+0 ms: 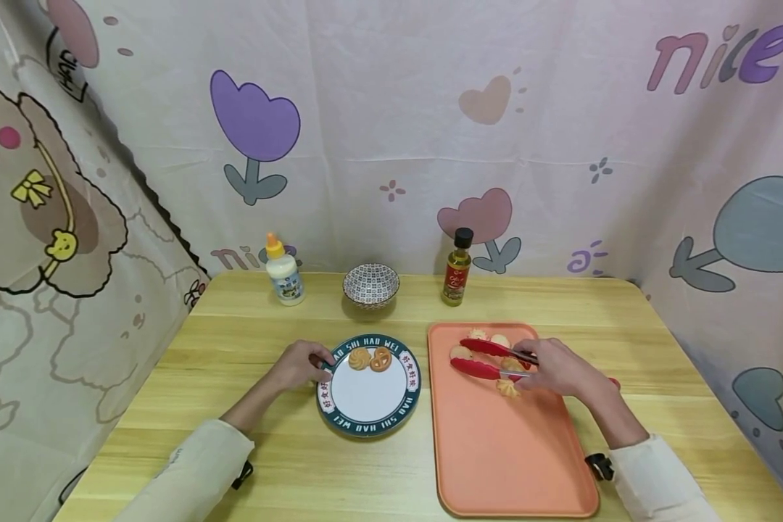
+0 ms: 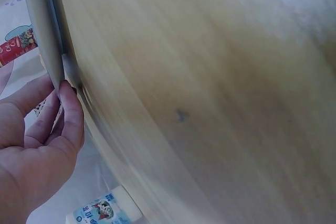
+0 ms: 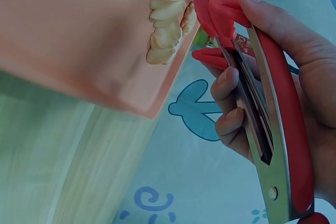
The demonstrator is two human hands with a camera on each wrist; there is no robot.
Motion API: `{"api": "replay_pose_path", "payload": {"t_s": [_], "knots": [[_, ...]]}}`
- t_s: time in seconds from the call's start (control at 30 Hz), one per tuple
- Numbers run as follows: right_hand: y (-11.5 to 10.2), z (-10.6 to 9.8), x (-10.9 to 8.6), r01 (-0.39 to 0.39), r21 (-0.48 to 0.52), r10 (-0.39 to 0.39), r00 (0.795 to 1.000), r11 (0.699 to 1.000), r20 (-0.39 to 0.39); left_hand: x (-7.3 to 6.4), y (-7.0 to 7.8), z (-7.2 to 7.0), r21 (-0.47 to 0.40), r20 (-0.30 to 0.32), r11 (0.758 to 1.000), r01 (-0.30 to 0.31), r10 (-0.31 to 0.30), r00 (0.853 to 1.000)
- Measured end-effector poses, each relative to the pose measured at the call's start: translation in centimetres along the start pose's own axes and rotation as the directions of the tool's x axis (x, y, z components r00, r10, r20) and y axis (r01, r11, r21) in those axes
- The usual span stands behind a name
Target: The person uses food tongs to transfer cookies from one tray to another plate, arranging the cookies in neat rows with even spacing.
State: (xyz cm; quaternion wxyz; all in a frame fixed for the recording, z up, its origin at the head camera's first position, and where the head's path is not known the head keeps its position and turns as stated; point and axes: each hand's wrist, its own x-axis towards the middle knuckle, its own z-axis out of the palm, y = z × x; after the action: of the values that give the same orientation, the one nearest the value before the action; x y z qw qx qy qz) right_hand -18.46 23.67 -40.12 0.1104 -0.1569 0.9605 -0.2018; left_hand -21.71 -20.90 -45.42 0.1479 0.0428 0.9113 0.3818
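My left hand [image 1: 302,365] pinches the left rim of a white plate [image 1: 365,399] with a green lettered border; the left wrist view shows thumb and fingers [image 2: 73,114] on its edge. Two cookies [image 1: 370,359], one swirled and one pretzel-shaped, lie near the plate's far side. In my right hand [image 1: 557,366] are red-tipped metal tongs [image 1: 486,359], their tips spread over a pale cookie [image 1: 460,353] on the orange tray [image 1: 496,449]. Several more cookies sit around the tips at the tray's far end, among them a ridged one [image 1: 508,388].
Along the table's back edge stand a white bottle with a yellow cap [image 1: 286,272], a patterned bowl [image 1: 371,286] and an oil bottle with a black cap [image 1: 457,268]. Behind the wooden table [image 1: 287,464] hangs a printed cloth [image 1: 365,109].
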Motion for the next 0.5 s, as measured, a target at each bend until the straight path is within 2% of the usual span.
{"api": "replay_pose_path", "payload": {"t_s": [0.2,0.5], "knots": [[0.0,0.04,-0.07,-0.024,0.014,0.024,1.0,1.0,0.011,-0.07,-0.08,0.05,-0.007,0.0,1.0,-0.003,0.003,1.0],[0.07,0.02,-0.2,-0.014,0.046,0.014,1.0,0.999,0.001,-0.04,0.07,0.0,0.007,-0.002,1.0,-0.001,0.001,1.0]]}}
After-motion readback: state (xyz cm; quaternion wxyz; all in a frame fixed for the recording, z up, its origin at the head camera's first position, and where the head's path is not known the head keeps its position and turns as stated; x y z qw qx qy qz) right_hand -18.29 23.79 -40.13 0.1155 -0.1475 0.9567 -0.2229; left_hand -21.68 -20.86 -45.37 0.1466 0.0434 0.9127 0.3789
